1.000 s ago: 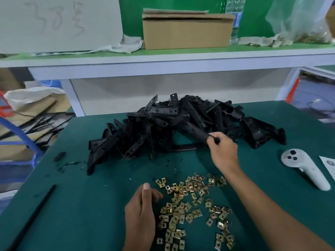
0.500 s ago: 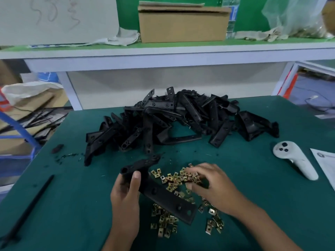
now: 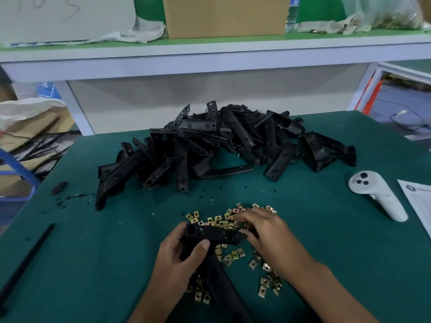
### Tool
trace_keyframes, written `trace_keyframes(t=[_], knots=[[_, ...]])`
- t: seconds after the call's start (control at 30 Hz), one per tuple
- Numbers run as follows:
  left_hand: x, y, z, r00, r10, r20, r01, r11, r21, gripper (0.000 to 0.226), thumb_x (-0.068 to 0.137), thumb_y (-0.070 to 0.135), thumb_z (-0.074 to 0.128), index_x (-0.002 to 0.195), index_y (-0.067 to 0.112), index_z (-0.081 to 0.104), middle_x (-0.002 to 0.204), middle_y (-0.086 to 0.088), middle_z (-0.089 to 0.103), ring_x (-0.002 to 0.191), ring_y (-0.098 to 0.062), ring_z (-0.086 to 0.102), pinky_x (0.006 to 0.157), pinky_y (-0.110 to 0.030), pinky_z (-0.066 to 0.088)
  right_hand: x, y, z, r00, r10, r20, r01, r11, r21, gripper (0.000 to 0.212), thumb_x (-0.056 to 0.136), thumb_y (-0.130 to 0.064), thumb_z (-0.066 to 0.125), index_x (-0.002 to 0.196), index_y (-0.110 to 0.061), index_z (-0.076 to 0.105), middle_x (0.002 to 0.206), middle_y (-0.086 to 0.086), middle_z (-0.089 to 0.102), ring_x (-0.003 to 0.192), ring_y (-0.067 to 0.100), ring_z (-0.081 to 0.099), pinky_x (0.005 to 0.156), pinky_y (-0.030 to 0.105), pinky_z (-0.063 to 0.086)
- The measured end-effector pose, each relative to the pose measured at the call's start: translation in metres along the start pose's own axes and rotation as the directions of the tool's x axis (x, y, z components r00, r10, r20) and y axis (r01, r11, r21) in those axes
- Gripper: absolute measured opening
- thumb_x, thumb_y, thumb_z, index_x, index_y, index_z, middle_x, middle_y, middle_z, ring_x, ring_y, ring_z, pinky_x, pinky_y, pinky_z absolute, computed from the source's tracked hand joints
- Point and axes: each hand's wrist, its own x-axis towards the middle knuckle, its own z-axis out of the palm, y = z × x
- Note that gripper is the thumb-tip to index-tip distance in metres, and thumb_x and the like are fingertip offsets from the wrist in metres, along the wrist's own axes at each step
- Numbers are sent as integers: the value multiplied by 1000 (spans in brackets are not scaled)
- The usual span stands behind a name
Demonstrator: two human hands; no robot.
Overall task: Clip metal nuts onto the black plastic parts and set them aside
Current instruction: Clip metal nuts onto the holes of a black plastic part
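Gripping a black plastic part point(image 3: 210, 234) in the left hand point(image 3: 179, 259) over scattered metal nuts point(image 3: 235, 254); right hand point(image 3: 268, 234) curled at its end, pinch unclear. Open table point(image 3: 326, 264) rightward.

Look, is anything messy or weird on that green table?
A bit. Tiny black crumbs lie scattered near the table's left edge, like broken-off plastic. A white controller lies on the right, odd among factory parts. The black parts pile and metal nuts look normal.
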Motion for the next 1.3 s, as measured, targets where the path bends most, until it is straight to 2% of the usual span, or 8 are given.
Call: trace_keyframes(t=[0.4, 0.47, 0.53, 0.63, 0.73, 0.93, 1.03, 1.3], knots=[[0, 0, 1, 998, 14, 66, -22, 993, 113, 38, 82, 56, 72, 100, 23, 65, 80, 2, 62, 74, -16, 63, 68, -26, 53, -1, 6, -5, 961, 226, -162, -148, 908, 393, 14, 95, -21, 68, 107, -28, 74, 92, -21, 72, 94, -7, 65, 80, 5, 46], [0, -1, 1, 997, 14, 70, -22, 993, 115, 36, 83, 54, 72, 101, 23, 65, 80, 1, 62, 74, -16, 62, 68, -27, 53, 3, 7, -10, 908, 419, -14, -295, 663, 688, 15, 96, -24, 67, 104, -32, 76, 91, -18, 73, 89, -2, 66, 79, 11, 49], [0, -1, 1, 998, 13, 64, -20, 993, 113, 36, 84, 53, 72, 102, 23, 66, 80, 2, 63, 75, -16, 63, 68, -26, 53, 6, 9, -12, 843, 486, 230, -363, 200, 910, 19, 91, -23, 68, 106, -27, 78, 86, -9, 72, 80, 4, 65, 75, 21, 53], [0, -2, 1, 998, 5, 60, -12, 993, 115, 36, 83, 53, 71, 104, 24, 66, 81, 3, 65, 76, -18, 66, 68, -27, 55, 11, 8, -13, 790, 436, 430, -296, -343, 891, 27, 86, -17, 67, 110, -10, 77, 89, 5, 72, 68, 9, 64, 61, 21, 55], [0, -2, 1, 998, -6, 64, 0, 994, 105, 36, 82, 54, 72, 104, 25, 66, 83, 1, 66, 79, -21, 67, 70, -31, 57, 14, 9, -16, 789, 350, 506, -268, -545, 795, 26, 87, -17, 66, 106, -5, 79, 108, 9, 74, 75, 11, 69, 61, 21, 59], [-1, 3, 3, 998, -16, 60, 10, 996, 90, 31, 80, 52, 72, 97, 26, 66, 84, 1, 67, 80, -18, 67, 70, -25, 56, 12, 13, -17, 819, 225, 528, -355, -525, 774, 38, 91, 3, 53, 126, 0, 68, 116, 12, 73, 86, 14, 72, 68, 24, 60], [-1, 4, 3, 998, -12, 61, 7, 997, 82, 29, 80, 49, 72, 95, 25, 66, 83, 0, 67, 79, -18, 66, 69, -24, 55, 10, 12, -21, 851, 114, 513, -370, -563, 739, 51, 89, 13, 39, 137, 8, 53, 136, 26, 61, 117, 29, 68, 88, 34, 61], [0, 4, 4, 998, 9, 61, -14, 998, 69, 26, 82, 47, 72, 97, 26, 68, 83, 3, 68, 78, -10, 66, 67, -17, 52, 6, 7, -23, 898, 32, 439, -426, -188, 885, 45, 99, -3, 49, 144, -3, 44, 138, 22, 61, 128, 31, 61, 92, 28, 56]])
